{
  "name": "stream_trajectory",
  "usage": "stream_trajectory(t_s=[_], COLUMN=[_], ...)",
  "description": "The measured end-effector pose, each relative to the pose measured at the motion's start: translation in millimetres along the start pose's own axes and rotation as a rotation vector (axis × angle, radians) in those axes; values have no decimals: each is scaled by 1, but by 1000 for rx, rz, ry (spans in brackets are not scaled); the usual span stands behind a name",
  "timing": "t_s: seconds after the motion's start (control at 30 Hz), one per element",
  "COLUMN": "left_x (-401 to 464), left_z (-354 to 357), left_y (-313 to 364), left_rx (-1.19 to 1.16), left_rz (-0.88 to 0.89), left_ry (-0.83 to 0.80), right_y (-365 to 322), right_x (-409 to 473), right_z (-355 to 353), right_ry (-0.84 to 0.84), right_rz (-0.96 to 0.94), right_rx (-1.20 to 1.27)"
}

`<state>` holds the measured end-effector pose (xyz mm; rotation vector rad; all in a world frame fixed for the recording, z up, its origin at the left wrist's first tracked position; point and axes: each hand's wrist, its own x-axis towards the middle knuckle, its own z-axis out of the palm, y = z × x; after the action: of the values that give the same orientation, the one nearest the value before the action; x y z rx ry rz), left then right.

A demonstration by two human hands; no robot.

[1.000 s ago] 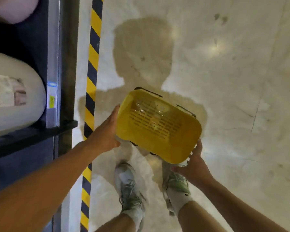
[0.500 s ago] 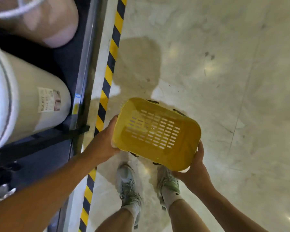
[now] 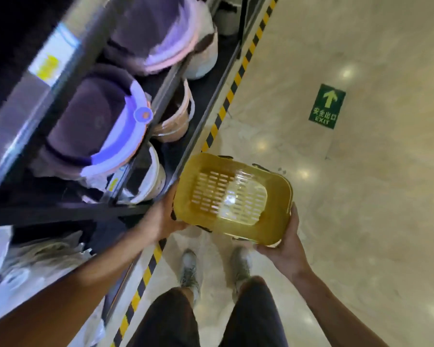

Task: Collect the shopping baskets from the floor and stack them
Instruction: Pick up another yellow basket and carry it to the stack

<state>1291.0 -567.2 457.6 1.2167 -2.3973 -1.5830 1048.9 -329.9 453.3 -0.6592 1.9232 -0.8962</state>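
Standing on pale polished floor: two legs in dark shorts, two grey sneakers pointing forward. Being held above the feet, clear of the floor: one yellow shopping basket, opening tipped toward the camera, slotted base showing, part of it glaring white; rim rounded, black handle pieces showing at the far and near rims. Gripping the basket's left end: left hand, thumb hooked under the near-left corner. Cupping the near-right corner from below: right hand, fingers curled round the rim, one finger lying up the right wall. Running along the left of the feet and on toward the top edge: one yellow-and-black hazard stripe, bordering a dark metal shelf rack.

Differing from half a second ago: camera view tilting up and leftward, rack contents filling much more of the picture, basket lying nearer the rack's edge, both hands keeping their places at the basket's two ends, shorts coming into view.

Sitting on the rack: several round tubs and buckets, blurred; two large purple-toned lidded tubs countable, smaller pale buckets behind, exact number uncertain. Lying on the floor farther ahead to the right: one green exit sign bearing an arrow.
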Motion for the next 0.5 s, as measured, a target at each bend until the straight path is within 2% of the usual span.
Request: stream_trajectory(t_s=[0.13, 0.27, 0.33, 0.4, 0.47, 0.5], left_x=[-53, -108, -140, -173, -206, -223], left_z=[-16, -10, 2, 21, 44, 53], left_y=[58, 85, 92, 96, 96, 96], left_rx=[-28, -70, -133, -198, -325, -358], left_rz=[15, -49, -135, -218, -239, -249], left_ry=[133, 282, 352, 443, 523, 563], right_y=[-54, -82, -92, -103, -111, -115], right_x=[-25, -38, -42, -41, -40, -42], right_z=[-27, -45, -55, -53, -42, -40], right_ry=[-71, -238, -337, -486, -758, -814], right_rz=[-142, -91, -236, -181, -159, -243], right_rx=[-18, -97, -228, 27, 203, 211])
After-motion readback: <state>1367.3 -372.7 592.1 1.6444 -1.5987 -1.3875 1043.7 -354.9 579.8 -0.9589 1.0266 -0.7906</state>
